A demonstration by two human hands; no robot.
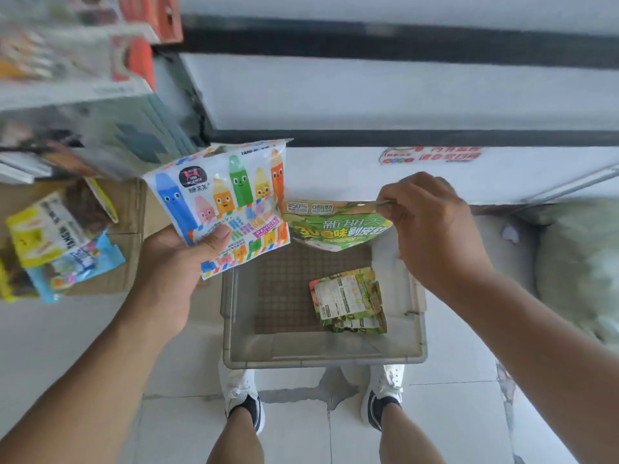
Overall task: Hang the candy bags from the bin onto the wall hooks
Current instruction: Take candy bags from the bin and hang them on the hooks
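Note:
My left hand (174, 266) grips a white candy bag printed with coloured pencil figures (227, 202), thumb across its lower front, holding it above the bin's left rim. My right hand (432, 226) pinches the top edge of a green candy bag (335, 226), which hangs above the far side of the bin. The grey plastic bin (321, 354) stands on the floor in front of my feet. Inside it a small pile of green and orange candy bags (348, 301) lies back side up on the brown grid bottom.
Several snack bags (60, 242) hang on display at the left above cardboard boxes (129, 209). Shelves with blurred boxed goods (83, 61) fill the upper left. A white cabinet front (402, 92) with black bands runs along the far side. A pale sack (579, 262) lies at the right.

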